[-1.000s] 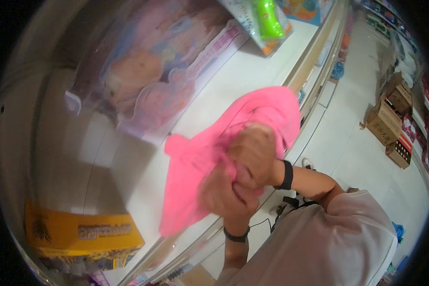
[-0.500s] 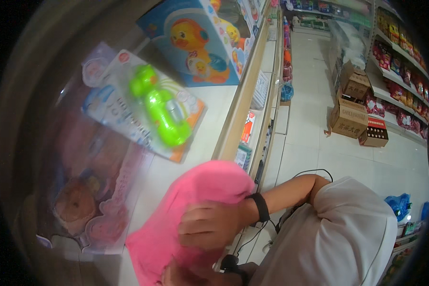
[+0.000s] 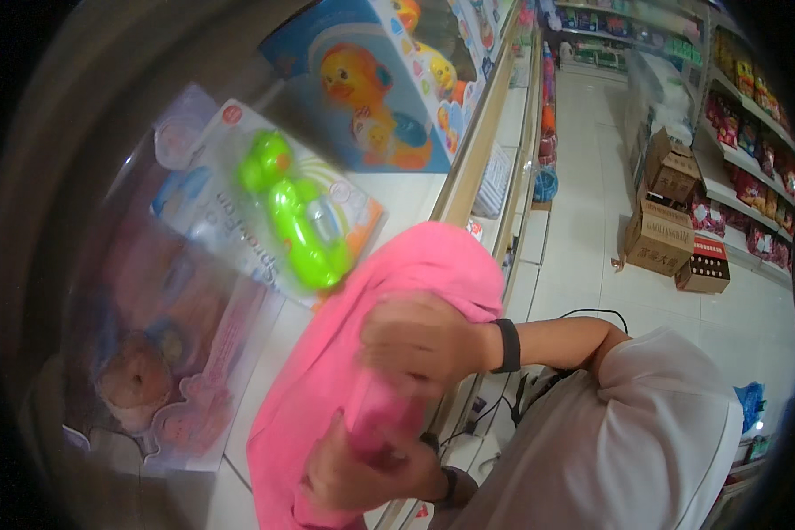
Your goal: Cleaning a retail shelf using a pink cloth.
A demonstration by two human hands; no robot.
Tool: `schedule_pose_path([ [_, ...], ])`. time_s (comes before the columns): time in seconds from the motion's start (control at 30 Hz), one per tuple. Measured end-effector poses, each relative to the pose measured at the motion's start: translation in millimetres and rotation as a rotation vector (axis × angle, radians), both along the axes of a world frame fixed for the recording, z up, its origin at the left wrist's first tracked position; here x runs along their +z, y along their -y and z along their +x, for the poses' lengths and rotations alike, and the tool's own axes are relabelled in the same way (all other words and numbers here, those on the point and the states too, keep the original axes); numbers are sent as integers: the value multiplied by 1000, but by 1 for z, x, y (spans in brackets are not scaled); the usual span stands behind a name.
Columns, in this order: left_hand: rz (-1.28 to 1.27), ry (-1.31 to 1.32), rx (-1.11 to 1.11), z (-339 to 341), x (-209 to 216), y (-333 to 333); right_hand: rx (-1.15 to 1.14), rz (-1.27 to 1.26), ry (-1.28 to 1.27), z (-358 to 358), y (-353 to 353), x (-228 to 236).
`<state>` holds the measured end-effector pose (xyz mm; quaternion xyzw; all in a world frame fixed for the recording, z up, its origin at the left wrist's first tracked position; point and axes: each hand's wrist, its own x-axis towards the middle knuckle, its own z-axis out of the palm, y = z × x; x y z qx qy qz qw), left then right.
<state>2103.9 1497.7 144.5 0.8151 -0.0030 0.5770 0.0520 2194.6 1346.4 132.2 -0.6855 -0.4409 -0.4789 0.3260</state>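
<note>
A bright pink cloth point(image 3: 455, 261) is bunched in front of me, its lower part hanging down past the shelf's edge. My right hand point(image 3: 424, 340), with a black band at its wrist, is closed over the cloth's upper part, back of the hand up. Lower down, my left hand point(image 3: 362, 473) is curled round a bunched fold of the same cloth; its fingers are slightly blurred. Just beyond the cloth lies a carded bright green plastic toy point(image 3: 305, 230), shaped like an animal, on the white shelf point(image 3: 406, 199).
At the left lies a clear-fronted doll package point(image 3: 225, 344). A blue duck toy box point(image 3: 380, 115) stands at the back. Across the aisle, cardboard boxes point(image 3: 661, 231) are stacked on the tiled floor point(image 3: 583, 256) beside shelves of packaged goods point(image 3: 751, 146).
The cloth and both hands have moved up and to the right in the picture. My left hand now shows more fully, and the cloth's top covers part of the shelf edge.
</note>
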Motion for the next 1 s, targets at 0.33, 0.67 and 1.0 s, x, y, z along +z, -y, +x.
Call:
schedule_pose_path([
  [0.33,87,-342,-210,-37,33,-39,-155,443,-231,-50,-101,-7],
  [0.67,204,-329,-267,-74,28,-109,-177,605,-215,-95,-169,1],
  [1.0,312,-189,-293,-68,11,-122,-116,453,65,-75,-159,-19],
])
